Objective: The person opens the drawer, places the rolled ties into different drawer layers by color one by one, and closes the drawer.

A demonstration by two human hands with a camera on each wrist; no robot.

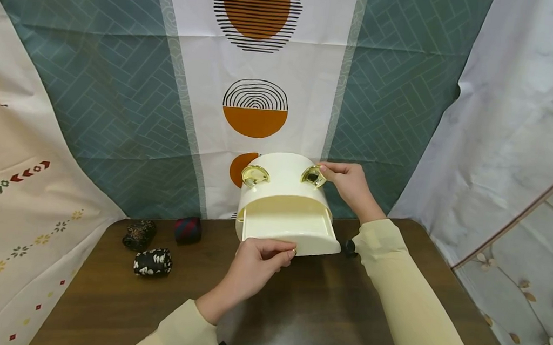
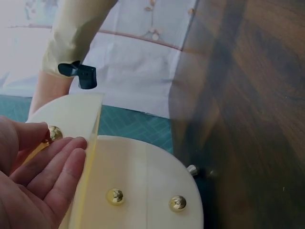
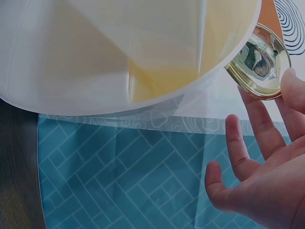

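A cream storage box (image 1: pixel 284 165) with a rounded top stands at the back of the table, its top drawer (image 1: pixel 287 219) pulled out and showing a bare floor. My left hand (image 1: pixel 255 265) pinches the drawer's small gold knob (image 2: pixel 55 133) between thumb and forefinger. At the box's upper right, my right hand (image 1: pixel 350 186) grips a shiny gold ear-shaped piece (image 3: pixel 262 67) by its rim, the other fingers spread apart. A matching gold ear (image 1: pixel 255 176) sits at the upper left. Below the drawer, the left wrist view shows more gold knobs (image 2: pixel 177 203) on the box front.
Several small patterned cloth rolls lie at the table's left: a dark floral one (image 1: pixel 139 234), a black-and-white one (image 1: pixel 153 262) and a red-and-blue plaid one (image 1: pixel 188 230). Patterned curtains (image 1: pixel 116 100) hang close behind the dark wooden table (image 1: pixel 314 311) and at both sides.
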